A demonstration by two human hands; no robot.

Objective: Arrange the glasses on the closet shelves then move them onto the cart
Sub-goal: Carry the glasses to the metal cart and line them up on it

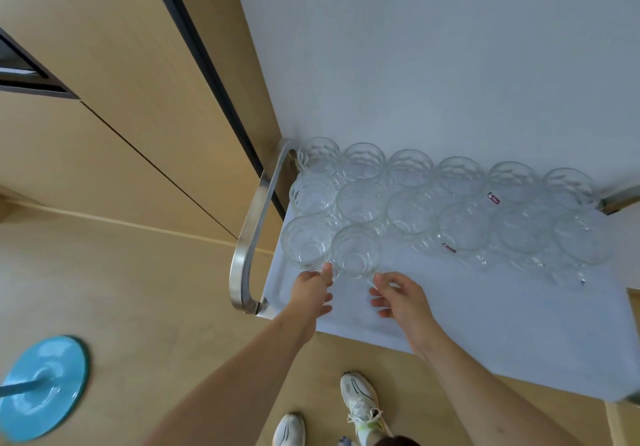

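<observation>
Clear glasses (412, 210) crowd the cart's (485, 324) far side in rows. Both hands, left hand (313, 293) and right hand (398, 298), fingers relaxed and holding nothing, flank the nearest glass (355, 251): placement seems done; next, fetch more.

floor: tan wood (121, 272); blue round stand base (41, 388) lay lower left; white sneakers (360, 407) stood below; wall: white (450, 47)

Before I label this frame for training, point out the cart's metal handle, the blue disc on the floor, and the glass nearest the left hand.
cart's metal handle (250, 234): head view, mid-curve of the bar.
blue disc (45, 386): head view, its top face.
glass nearest the left hand (305, 243): head view, its open mouth.
</observation>
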